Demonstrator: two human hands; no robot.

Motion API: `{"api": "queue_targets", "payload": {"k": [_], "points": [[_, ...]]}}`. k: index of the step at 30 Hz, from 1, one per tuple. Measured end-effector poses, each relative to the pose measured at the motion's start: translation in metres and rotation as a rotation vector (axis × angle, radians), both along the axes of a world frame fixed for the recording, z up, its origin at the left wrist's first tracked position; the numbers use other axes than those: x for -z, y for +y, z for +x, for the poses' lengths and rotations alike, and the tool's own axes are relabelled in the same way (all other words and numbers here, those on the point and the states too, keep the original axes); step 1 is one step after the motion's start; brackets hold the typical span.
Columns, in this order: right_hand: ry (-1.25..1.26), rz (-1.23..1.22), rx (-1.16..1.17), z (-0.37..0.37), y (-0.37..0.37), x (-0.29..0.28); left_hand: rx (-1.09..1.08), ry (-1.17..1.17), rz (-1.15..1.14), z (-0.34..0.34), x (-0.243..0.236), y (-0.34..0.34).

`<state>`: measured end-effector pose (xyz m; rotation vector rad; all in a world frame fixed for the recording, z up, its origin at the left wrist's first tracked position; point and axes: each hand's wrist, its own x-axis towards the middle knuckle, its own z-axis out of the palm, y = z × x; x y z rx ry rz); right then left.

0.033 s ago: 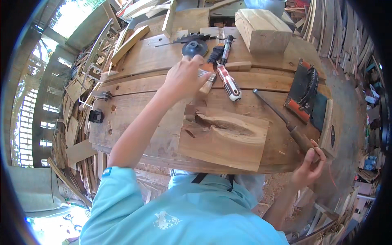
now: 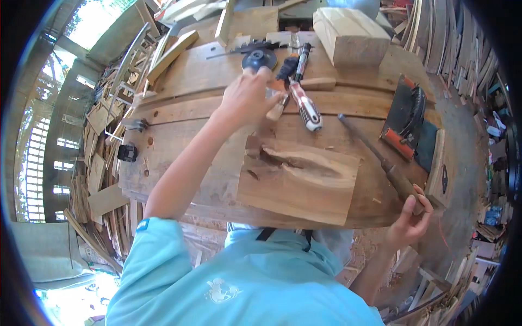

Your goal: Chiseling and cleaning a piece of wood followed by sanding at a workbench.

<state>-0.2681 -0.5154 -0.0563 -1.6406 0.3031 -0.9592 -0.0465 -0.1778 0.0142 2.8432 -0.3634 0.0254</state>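
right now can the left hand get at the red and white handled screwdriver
Probably yes: the left hand is already beside the red and white handled screwdriver, with only a small wooden handle lying between them.

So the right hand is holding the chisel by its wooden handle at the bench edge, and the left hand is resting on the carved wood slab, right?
Not quite. The right hand does hold the chisel by its wooden handle at the bench edge, but the left hand is not on the carved wood slab. It is reaching past it to the hand tools farther back on the workbench, as the head view shows.
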Motion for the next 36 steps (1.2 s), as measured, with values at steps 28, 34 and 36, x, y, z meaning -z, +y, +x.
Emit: {"api": "queue_targets", "payload": {"k": [28, 34, 36], "points": [[-0.024, -0.659, 0.001, 0.021, 0.048, -0.025, 0.215, -0.171, -0.960, -0.113, -0.006, -0.039], [-0.099, -0.624, -0.113, 0.012, 0.054, -0.037, 0.524, -0.634, -0.427, -0.111, 0.025, -0.016], [-0.102, -0.626, -0.132, 0.004, 0.056, -0.033, 0.367, -0.552, -0.554, -0.111, 0.032, 0.017]]}}
